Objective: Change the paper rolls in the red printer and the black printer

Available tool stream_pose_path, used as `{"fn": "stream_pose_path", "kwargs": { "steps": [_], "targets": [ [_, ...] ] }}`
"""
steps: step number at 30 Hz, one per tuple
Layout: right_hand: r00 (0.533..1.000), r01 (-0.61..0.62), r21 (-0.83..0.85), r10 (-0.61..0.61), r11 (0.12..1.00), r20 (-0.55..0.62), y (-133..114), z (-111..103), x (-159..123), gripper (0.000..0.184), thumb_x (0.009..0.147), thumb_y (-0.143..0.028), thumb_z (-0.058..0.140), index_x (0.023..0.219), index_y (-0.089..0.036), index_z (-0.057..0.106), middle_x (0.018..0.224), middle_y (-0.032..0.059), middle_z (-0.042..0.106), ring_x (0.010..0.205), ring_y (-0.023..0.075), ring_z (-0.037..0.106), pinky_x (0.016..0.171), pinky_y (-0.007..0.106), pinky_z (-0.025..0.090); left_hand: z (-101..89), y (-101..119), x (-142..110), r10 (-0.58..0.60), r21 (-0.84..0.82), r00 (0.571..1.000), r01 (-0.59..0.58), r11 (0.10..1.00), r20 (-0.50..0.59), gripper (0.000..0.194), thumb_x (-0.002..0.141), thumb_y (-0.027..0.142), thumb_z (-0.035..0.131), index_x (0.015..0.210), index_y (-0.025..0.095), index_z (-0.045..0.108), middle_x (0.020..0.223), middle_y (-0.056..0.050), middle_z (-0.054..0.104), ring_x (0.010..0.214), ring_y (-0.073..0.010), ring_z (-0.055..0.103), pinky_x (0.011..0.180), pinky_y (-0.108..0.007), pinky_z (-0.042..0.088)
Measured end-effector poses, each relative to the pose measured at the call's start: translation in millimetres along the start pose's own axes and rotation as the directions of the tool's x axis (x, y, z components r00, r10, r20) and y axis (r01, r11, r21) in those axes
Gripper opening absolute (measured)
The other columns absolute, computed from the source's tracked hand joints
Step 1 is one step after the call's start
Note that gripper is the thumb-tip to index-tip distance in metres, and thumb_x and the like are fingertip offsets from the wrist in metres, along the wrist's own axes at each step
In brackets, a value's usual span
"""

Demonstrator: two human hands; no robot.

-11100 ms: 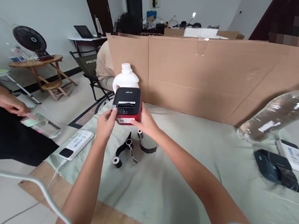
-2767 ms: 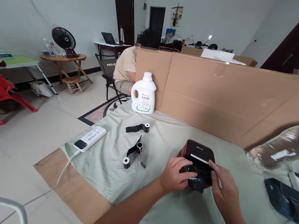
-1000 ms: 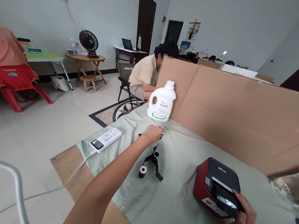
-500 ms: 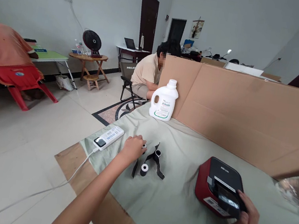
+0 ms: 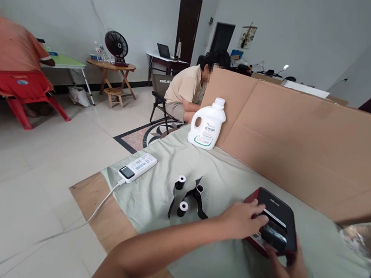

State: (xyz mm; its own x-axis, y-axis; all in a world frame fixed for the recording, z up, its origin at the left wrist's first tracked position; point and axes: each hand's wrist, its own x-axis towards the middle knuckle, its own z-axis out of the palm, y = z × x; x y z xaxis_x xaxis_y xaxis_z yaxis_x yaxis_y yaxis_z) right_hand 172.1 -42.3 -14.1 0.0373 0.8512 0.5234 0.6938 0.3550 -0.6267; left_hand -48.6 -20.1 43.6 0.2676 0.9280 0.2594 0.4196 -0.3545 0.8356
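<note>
A red and black label printer (image 5: 276,205) sits on the green cloth at the right, its top dark and glossy. My left hand (image 5: 242,219) reaches across to it, fingers stretched over its left side and touching the top. Around its front right corner curls my right hand (image 5: 287,270), with the thumb at the front edge. To the left, a small roll with a white core (image 5: 180,183) and another such roll (image 5: 182,209) stand on the cloth. An unwound black strip with a ring (image 5: 199,193) lies beside them. Part of the printer's front is hidden by my hands.
A white detergent bottle (image 5: 207,126) stands before the cardboard panel (image 5: 299,133). A white power bank (image 5: 138,167) with a cable lies near the left cloth edge (image 5: 116,198). Clear plastic wrap (image 5: 369,236) is far right. Two other people sit further off.
My left hand has left the roll and moved right onto the label printer. My right hand has shifted its hold slightly to the left along the printer's front.
</note>
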Motion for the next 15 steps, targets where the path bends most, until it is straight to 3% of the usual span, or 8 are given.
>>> {"fn": "stream_pose_path", "kwargs": {
  "steps": [3, 7, 10, 15],
  "targets": [
    [0.998, -0.033, 0.037, 0.031, 0.999, 0.047, -23, 27, 19, 0.092, 0.081, -0.056, 0.072, 0.156, -0.016, 0.040, 0.103, 0.0096, 0.072, 0.077, 0.0247, 0.067, 0.066, 0.036, 0.056, -24.0, 2, -1, -0.025, 0.016, 0.991, 0.027, 1.000, -0.132, 0.070, 0.092, 0.049, 0.056, 0.156, 0.021, 0.043, 0.130, -0.010, 0.071, 0.117, -0.0294, 0.069, 0.099, -0.040, 0.057],
    [0.999, 0.005, 0.174, -0.013, 0.985, 0.044, -50, 72, 40, 0.088, 0.082, -0.056, 0.070, 0.155, -0.018, 0.039, 0.133, 0.0160, 0.063, 0.105, 0.0286, 0.067, 0.084, 0.040, 0.057, -61.4, -8, -4, 0.003, 0.001, 0.932, -0.003, 1.000, -0.362, 0.071, 0.088, 0.037, 0.061, 0.155, 0.022, 0.043, 0.128, -0.010, 0.072, 0.113, -0.0272, 0.070, 0.100, -0.037, 0.056],
    [0.996, -0.052, 0.224, 0.035, 0.973, 0.082, -62, 96, 41, 0.090, 0.082, -0.057, 0.071, 0.155, -0.018, 0.038, 0.138, 0.0175, 0.061, 0.111, 0.0306, 0.065, 0.091, 0.044, 0.055, -77.3, -16, -6, -0.077, -0.036, 0.923, 0.068, 0.997, -0.378, 0.070, 0.087, 0.032, 0.060, 0.154, 0.022, 0.042, 0.112, -0.007, 0.077, 0.101, -0.0251, 0.073, 0.093, -0.034, 0.057],
    [0.993, -0.097, 0.226, 0.080, 0.969, 0.081, -72, 112, 40, 0.093, 0.082, -0.058, 0.071, 0.157, -0.018, 0.035, 0.136, 0.0178, 0.062, 0.114, 0.0331, 0.065, 0.096, 0.049, 0.053, -89.3, -17, -6, -0.213, -0.062, 0.908, 0.205, 0.977, -0.359, 0.069, 0.087, 0.035, 0.062, 0.153, 0.024, 0.044, 0.101, -0.004, 0.079, 0.093, -0.0258, 0.074, 0.089, -0.036, 0.059]
  ]
}}
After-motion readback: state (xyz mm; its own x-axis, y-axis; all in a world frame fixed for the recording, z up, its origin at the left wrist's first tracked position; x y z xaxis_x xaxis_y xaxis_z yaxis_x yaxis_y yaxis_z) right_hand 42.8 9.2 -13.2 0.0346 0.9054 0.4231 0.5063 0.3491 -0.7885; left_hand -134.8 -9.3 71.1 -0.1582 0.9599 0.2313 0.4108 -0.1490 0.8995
